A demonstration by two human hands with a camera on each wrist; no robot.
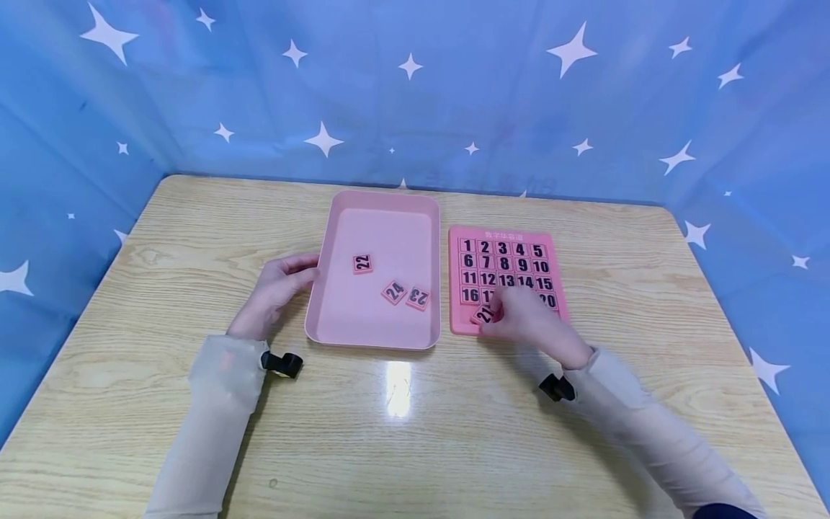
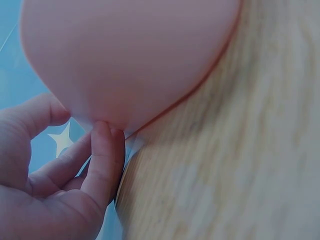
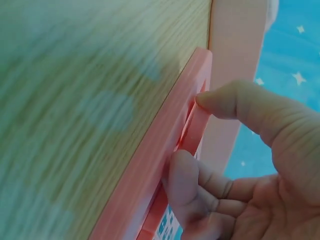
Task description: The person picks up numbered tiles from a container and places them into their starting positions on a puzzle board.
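Note:
In the head view, my left hand (image 1: 275, 288) rests its fingertips against the left outer side of a pink tray (image 1: 318, 306). The left wrist view shows those fingertips on the tray's outer wall (image 2: 135, 65). My right hand (image 1: 528, 321) pinches the number tile 21 (image 1: 483, 315) between thumb and finger. That tile lies askew over the bottom row of a pink number puzzle board (image 1: 462, 328). Up close in the right wrist view, thumb and finger hold the tile's ends (image 3: 196, 125) at the board's raised rim (image 3: 150, 150). The fingers partly cover the fourth row.
Loose tiles 22 (image 1: 363, 264), 24 (image 1: 393, 292) and 23 (image 1: 418, 298) lie in the tray at different angles. Rows of numbered tiles, starting from 1 (image 1: 467, 246), fill the board's upper part. Both stand on a wooden table (image 1: 363, 447), with a blue star-patterned curtain (image 1: 363, 86) behind.

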